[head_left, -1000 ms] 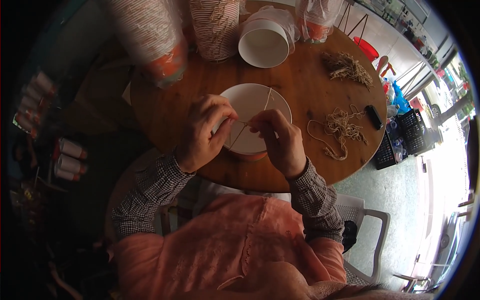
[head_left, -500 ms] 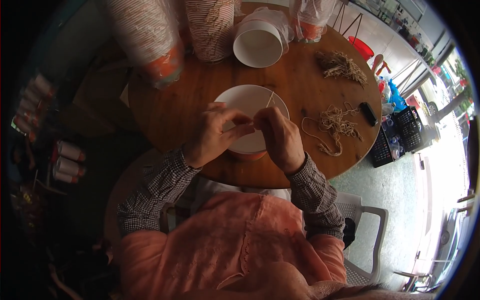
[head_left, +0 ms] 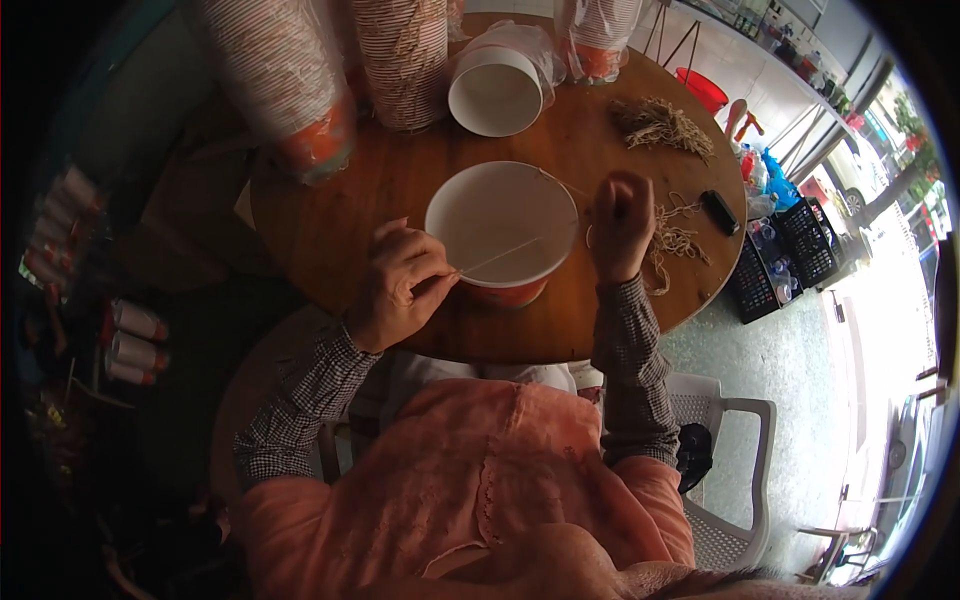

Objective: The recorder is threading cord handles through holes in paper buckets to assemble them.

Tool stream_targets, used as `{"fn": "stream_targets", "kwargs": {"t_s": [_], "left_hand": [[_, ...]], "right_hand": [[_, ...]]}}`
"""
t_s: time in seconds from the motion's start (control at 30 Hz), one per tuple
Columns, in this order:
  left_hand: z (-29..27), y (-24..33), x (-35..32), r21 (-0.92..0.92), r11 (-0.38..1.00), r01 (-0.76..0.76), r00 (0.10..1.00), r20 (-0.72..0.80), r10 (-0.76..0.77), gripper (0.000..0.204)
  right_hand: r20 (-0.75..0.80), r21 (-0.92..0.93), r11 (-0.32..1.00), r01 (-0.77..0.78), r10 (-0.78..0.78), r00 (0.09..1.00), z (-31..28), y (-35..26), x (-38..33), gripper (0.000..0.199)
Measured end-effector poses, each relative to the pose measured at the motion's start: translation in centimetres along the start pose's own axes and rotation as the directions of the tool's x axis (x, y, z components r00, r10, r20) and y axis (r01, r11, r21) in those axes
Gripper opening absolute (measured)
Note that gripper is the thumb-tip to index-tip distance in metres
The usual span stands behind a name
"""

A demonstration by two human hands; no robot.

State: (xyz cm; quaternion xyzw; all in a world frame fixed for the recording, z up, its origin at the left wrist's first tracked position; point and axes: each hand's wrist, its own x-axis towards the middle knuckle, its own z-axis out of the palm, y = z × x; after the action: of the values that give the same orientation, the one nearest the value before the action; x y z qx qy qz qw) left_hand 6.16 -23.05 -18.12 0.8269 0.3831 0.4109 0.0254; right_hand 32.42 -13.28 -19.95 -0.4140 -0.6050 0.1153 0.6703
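Note:
On the round table in front of me stands a large white paper tub (head_left: 503,285) with an orange lower part, its mouth facing up. My left hand (head_left: 402,282) is closed at the tub's near left rim, thumb and finger pinching a thin string (head_left: 500,254). That string runs slantwise over the tub's mouth. My right hand (head_left: 621,222) is raised to the right of the tub, fingers curled, slightly blurred. Another thin strand shows between the far rim and this hand, but what its fingers hold is hard to see. Beside it lies a loose tangle of string (head_left: 682,242).
A bundle of string (head_left: 662,128) lies at the far right. Plastic-wrapped stacks of paper tubs (head_left: 400,65) stand at the back, near a tub on its side (head_left: 496,98). A small black object (head_left: 719,212) sits by the right edge; a chair (head_left: 745,440) stands right of me.
My hands were together over the tub and have moved apart, the left toward the near left rim, the right out to the right. The string now stretches over the tub's mouth.

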Motion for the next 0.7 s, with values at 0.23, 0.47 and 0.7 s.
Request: {"fn": "stream_targets", "kwargs": {"t_s": [0.23,0.47,0.7], "left_hand": [[-0.2,-0.3,0.0,0.235,0.963,-0.129,0.99,-0.017,0.136,0.014],[1.4,-1.1,-0.5,0.5,0.845,-0.189,0.979,0.026,0.203,0.014],[1.3,0.6,1.2,0.534,0.844,0.038,0.989,-0.142,0.045,0.026]], "right_hand": [[0.137,0.04,0.988,-0.15,0.143,0.98,-1.8,0.7,-3.2,0.008],[0.507,-0.191,0.92,0.341,-0.205,0.837,-3.4,-1.3,-8.0,0.038],[0.605,-0.493,0.722,0.486,-0.117,0.787,-2.0,1.1,-11.1,0.054]]}}
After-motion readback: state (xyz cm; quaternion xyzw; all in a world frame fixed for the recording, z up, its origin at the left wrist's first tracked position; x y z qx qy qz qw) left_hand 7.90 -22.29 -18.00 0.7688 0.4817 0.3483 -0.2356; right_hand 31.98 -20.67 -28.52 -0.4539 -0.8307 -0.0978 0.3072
